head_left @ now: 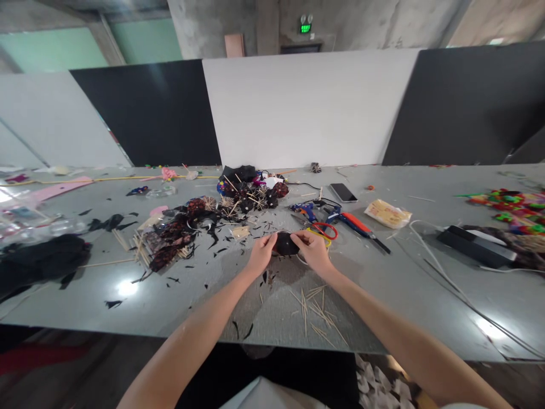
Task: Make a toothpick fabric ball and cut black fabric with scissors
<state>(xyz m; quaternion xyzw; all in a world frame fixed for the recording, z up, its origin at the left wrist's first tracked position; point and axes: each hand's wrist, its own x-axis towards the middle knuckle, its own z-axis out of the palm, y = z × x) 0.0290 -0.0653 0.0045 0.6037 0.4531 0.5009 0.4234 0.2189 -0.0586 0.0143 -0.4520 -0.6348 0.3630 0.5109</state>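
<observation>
A black, rounded, dome-like piece (pixel 286 244) is held just above the middle of the table. My left hand (pixel 261 253) pinches its left side with thumb and fingers. On the opposite side my right hand (pixel 314 250) grips its edge in the same way. Whether the piece is a wrapped ball or a cap cannot be made out. Close behind my right hand lie scissors with red handles (pixel 327 230). Small black scraps (pixel 264 277) are scattered below and left of my hands. Thin wooden sticks (pixel 315 312) lie loose near the table's front edge.
Dark balls with sticks poking out (pixel 255 199) are heaped behind, and dark bundles (pixel 168 244) lie left. At right are an orange-handled knife (pixel 357 224), blue glue gun (pixel 307 212), phone (pixel 343 192), yellowish packet (pixel 387 214) and white cable (pixel 438 267). A panel wall (pixel 310 108) stands behind.
</observation>
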